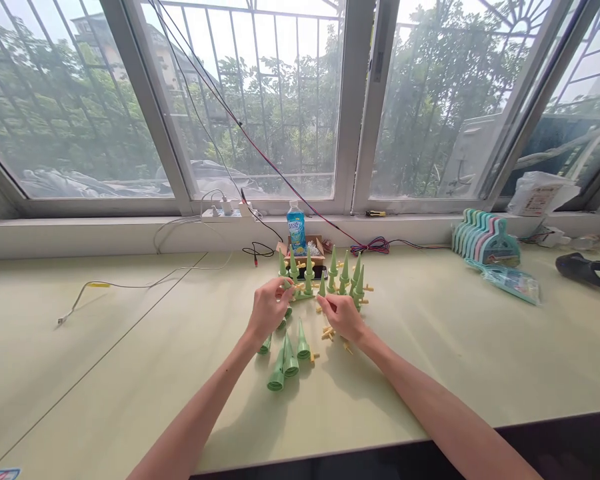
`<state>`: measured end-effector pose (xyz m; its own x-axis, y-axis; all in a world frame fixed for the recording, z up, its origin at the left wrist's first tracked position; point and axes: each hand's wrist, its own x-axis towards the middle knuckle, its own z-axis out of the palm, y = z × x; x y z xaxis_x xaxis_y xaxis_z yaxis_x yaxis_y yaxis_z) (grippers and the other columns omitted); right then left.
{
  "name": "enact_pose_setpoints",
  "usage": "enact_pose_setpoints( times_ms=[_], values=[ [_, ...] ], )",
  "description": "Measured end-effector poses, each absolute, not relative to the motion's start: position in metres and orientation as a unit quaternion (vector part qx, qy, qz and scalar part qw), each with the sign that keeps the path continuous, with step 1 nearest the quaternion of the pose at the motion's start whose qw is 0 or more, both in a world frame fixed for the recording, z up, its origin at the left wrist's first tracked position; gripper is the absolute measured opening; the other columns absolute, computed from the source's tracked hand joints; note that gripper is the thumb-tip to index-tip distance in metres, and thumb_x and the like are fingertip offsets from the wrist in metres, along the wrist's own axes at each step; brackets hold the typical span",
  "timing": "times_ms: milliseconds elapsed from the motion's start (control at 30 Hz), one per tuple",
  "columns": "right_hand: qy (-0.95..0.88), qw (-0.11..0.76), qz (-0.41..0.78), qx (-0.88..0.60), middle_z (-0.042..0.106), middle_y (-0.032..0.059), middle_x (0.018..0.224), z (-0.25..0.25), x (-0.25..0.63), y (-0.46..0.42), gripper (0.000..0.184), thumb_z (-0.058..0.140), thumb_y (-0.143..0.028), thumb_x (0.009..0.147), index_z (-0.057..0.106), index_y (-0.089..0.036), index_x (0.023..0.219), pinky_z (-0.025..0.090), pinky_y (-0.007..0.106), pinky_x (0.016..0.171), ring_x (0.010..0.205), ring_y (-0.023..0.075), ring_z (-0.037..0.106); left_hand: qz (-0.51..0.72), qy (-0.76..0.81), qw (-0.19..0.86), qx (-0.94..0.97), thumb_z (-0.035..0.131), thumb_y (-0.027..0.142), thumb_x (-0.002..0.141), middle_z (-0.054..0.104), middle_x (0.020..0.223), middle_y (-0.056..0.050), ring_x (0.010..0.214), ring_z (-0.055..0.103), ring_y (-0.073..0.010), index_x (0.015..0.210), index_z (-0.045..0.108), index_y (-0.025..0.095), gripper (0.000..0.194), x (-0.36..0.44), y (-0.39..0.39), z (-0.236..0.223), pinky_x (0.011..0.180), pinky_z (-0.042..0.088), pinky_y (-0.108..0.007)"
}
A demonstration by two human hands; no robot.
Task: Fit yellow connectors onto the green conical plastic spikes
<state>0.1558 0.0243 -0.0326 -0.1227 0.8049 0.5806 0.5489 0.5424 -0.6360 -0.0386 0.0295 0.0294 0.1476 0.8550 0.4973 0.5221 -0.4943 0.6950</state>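
Several green plastic cones (330,270) stand upright in a cluster on the pale green table (130,347), many with small yellow valve pieces at their sides. More green cones (286,360) lie on their sides nearer to me. My left hand (267,310) is closed, pinching a green cone with a yellow piece near the standing group. My right hand (343,315) is closed too, with its fingers pinched on a small yellow piece (321,308). Loose yellow pieces (329,331) lie under my right hand.
A blue-labelled bottle (296,228) and a small cardboard box (316,250) stand behind the cones. A power strip (225,212) with cables lies on the sill. Stacked pastel plastic parts (483,237) and a bag (510,280) sit at the right, with a black object (585,270) farther right.
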Motion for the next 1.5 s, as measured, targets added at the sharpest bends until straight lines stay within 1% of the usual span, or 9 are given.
enact_pose_setpoints(
  times_ms=[100,367,567,767,967,1133,1267,1367,1500],
  values=[
    [-0.744,0.474,0.134,-0.452,0.03,-0.0049,0.049,-0.033,0.154,0.024,0.048,0.039,-0.04,0.097,0.026,-0.02,0.056,0.022,0.025,0.049,0.047,0.0093,0.025,0.43,0.507,0.175,0.726,0.056,0.033,0.083,0.071,0.078,-0.004,0.067,0.07,-0.0188,0.088,0.067,0.018,0.019,-0.053,0.044,0.037,0.058,0.053,-0.024],
    [-0.751,0.468,0.132,-0.447,0.032,-0.005,0.048,-0.032,0.151,0.023,0.048,0.038,-0.041,0.097,0.026,-0.02,0.055,0.022,0.025,0.049,0.046,0.0086,0.025,0.385,0.551,0.135,0.728,0.057,0.026,0.08,0.074,0.083,-0.006,0.075,0.071,-0.0204,0.086,0.072,0.018,0.018,-0.068,0.074,0.023,0.065,0.054,-0.025],
    [-0.754,0.461,0.132,-0.449,0.033,-0.0042,0.048,-0.029,0.15,0.021,0.049,0.036,-0.044,0.097,0.027,-0.02,0.055,0.024,0.025,0.049,0.047,0.0093,0.027,0.367,0.536,0.134,0.748,0.055,0.029,0.079,0.074,0.085,-0.007,0.078,0.07,-0.022,0.082,0.071,0.018,0.019,-0.069,0.078,0.019,0.071,0.054,-0.029],
    [-0.754,0.459,0.136,-0.45,0.033,-0.0039,0.047,-0.028,0.149,0.019,0.051,0.035,-0.048,0.097,0.028,-0.02,0.054,0.024,0.025,0.049,0.046,0.0098,0.027,0.343,0.522,0.145,0.767,0.056,0.03,0.074,0.073,0.076,-0.005,0.076,0.069,-0.0232,0.074,0.069,0.019,0.017,-0.068,0.078,0.019,0.069,0.053,-0.03],
    [-0.756,0.454,0.149,-0.447,0.033,-0.004,0.049,-0.027,0.15,0.017,0.049,0.036,-0.043,0.097,0.028,-0.02,0.055,0.024,0.025,0.049,0.047,0.0097,0.027,0.333,0.518,0.161,0.772,0.055,0.032,0.074,0.071,0.07,-0.005,0.074,0.069,-0.0231,0.071,0.068,0.019,0.018,-0.064,0.08,0.016,0.065,0.051,-0.029],
    [-0.757,0.454,0.158,-0.443,0.035,-0.0039,0.05,-0.027,0.151,0.017,0.048,0.037,-0.042,0.098,0.029,-0.02,0.056,0.025,0.024,0.049,0.048,0.0095,0.03,0.327,0.524,0.166,0.769,0.057,0.035,0.075,0.071,0.07,-0.005,0.072,0.068,-0.0232,0.073,0.067,0.019,0.019,-0.062,0.083,0.011,0.066,0.05,-0.03],
    [-0.758,0.451,0.153,-0.446,0.037,-0.0034,0.049,-0.027,0.151,0.016,0.05,0.037,-0.044,0.097,0.031,-0.02,0.055,0.026,0.025,0.049,0.047,0.0098,0.031,0.321,0.529,0.17,0.767,0.057,0.038,0.077,0.072,0.081,-0.007,0.076,0.067,-0.0225,0.081,0.064,0.019,0.021,-0.064,0.08,0.008,0.065,0.05,-0.029],
    [-0.756,0.454,0.149,-0.446,0.035,-0.0039,0.049,-0.027,0.152,0.016,0.049,0.037,-0.043,0.097,0.031,-0.02,0.054,0.025,0.025,0.049,0.047,0.0097,0.029,0.338,0.555,0.136,0.748,0.057,0.038,0.078,0.069,0.087,-0.008,0.069,0.064,-0.0199,0.089,0.058,0.018,0.022,-0.063,0.07,0.014,0.06,0.047,-0.028],
    [-0.76,0.45,0.142,-0.447,0.036,-0.0036,0.049,-0.027,0.152,0.015,0.048,0.037,-0.041,0.097,0.034,-0.02,0.054,0.025,0.025,0.049,0.047,0.0098,0.029,0.352,0.542,-0.007,0.763,0.052,0.031,0.083,0.062,0.074,-0.005,0.065,0.058,-0.0182,0.078,0.055,0.019,0.013,-0.05,0.049,0.026,0.061,0.042,-0.028]
  ],
)
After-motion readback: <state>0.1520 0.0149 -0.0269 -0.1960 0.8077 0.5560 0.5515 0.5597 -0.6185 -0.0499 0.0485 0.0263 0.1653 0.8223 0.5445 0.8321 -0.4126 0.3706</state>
